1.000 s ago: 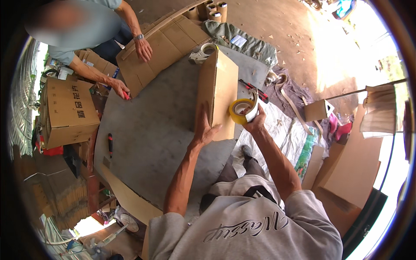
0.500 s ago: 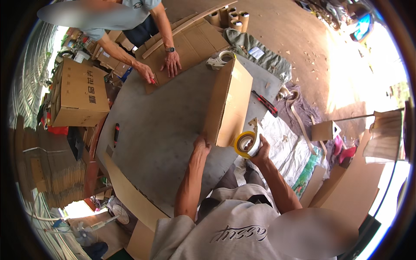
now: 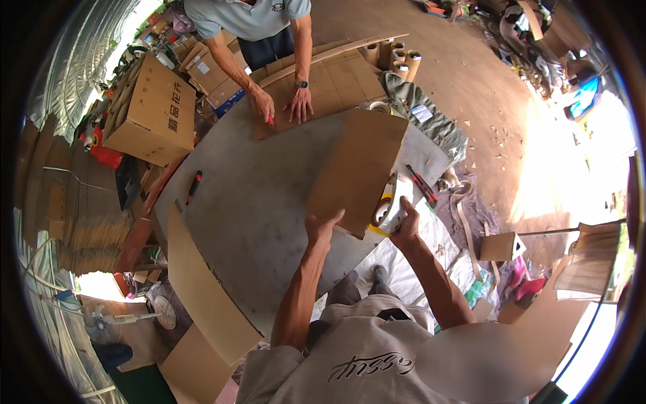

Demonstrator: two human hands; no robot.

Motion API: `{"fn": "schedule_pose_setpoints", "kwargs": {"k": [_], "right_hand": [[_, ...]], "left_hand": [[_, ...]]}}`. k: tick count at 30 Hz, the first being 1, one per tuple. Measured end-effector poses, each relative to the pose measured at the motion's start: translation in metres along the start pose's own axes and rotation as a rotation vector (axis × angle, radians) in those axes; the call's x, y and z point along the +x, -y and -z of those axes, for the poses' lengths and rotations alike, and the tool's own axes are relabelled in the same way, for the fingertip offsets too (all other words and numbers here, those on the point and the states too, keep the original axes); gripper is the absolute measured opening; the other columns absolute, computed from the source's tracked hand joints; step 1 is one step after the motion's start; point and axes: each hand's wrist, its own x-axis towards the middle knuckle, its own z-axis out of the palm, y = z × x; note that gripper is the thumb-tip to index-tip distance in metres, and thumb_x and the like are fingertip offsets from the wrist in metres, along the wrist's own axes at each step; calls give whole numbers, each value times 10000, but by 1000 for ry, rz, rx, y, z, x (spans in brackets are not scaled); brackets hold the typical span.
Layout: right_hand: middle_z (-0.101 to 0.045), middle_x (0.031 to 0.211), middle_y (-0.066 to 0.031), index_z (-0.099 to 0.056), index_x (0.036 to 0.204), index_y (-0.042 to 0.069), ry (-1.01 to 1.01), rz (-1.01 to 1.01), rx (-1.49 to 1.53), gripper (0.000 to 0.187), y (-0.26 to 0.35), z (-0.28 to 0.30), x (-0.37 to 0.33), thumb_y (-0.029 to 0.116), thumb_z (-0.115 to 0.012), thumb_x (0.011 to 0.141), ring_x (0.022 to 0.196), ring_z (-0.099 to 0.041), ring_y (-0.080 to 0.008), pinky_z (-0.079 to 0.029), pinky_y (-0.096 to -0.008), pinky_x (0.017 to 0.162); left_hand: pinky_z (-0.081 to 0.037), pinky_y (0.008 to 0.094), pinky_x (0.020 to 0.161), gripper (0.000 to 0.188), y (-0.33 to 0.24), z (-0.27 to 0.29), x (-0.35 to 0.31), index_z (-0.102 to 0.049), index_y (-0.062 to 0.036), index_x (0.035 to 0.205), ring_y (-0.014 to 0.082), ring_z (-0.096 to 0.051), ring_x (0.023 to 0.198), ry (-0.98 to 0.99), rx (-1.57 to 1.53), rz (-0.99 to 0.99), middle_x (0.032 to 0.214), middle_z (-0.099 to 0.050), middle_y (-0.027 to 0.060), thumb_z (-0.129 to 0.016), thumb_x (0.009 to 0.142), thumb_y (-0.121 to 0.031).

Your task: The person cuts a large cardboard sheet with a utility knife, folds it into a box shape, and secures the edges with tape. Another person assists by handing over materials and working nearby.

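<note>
A brown cardboard box (image 3: 360, 165) is tilted over the grey tabletop (image 3: 249, 195) in front of me. My left hand (image 3: 321, 229) grips its near left corner, thumb on the upper face and the other fingers hidden beneath. My right hand (image 3: 406, 225) is closed around a white tape dispenser (image 3: 401, 195) with a yellow-rimmed roll, held against the box's right side. Just beyond that hand a red and black utility knife (image 3: 422, 185) lies by the table's right edge. Another knife, dark with red (image 3: 194, 186), rests at the table's left.
Across the table a co-worker's hands (image 3: 281, 110) press on a flat cardboard sheet (image 3: 340, 84), one with a small red tool. A tape roll (image 3: 380, 107) sits behind my box. A large printed carton (image 3: 158, 111) stands left; a cardboard panel (image 3: 198, 283) leans at the near left edge.
The box has turned and tipped, so a broad face now shows upward. My left thumb now lies over its corner. The dispenser has come close against the box's side.
</note>
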Motion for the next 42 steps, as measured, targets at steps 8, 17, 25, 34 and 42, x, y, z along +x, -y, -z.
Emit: {"fn": "schedule_pose_setpoints", "kwargs": {"k": [8,17,25,34,42], "right_hand": [[-665,893,-98,-632,1069,41,-66,-79,-267,415,-48,11,-18,418,-621,894,770,-648,-238,-534,-384,727],[-604,675,-171,-620,862,-31,346,501,-1511,479,9,25,-114,432,-718,784,589,-581,-297,-459,-393,588],[-612,684,-178,-603,853,-20,467,382,-1583,440,-4,1,-117,393,-735,780,624,-615,-353,-473,-422,594],[-665,768,-200,-644,918,-19,481,-18,-1647,406,-62,-44,-90,367,-707,809,711,-659,-340,-495,-419,668],[-688,823,-227,-691,913,-17,553,22,-1838,461,-137,-55,-43,435,-690,818,737,-667,-395,-505,-462,681]], "left_hand": [[-427,425,735,222,83,56,7,-503,3,939,309,-499,890,-426,576,-782,936,-477,152,-658,780,18],[-506,326,863,298,-2,9,-64,-613,5,1120,173,-619,965,97,151,-241,1036,-658,87,-729,871,-111],[-503,243,799,120,-47,25,-79,-714,-7,936,99,-634,908,497,217,-46,904,-710,42,-698,914,-124],[-449,253,616,181,-18,81,-69,-673,-35,871,78,-530,694,206,14,80,780,-615,-4,-657,914,-210],[-466,251,641,79,18,153,-7,-660,-36,877,87,-584,718,86,-95,97,810,-651,13,-676,889,-112]]}}
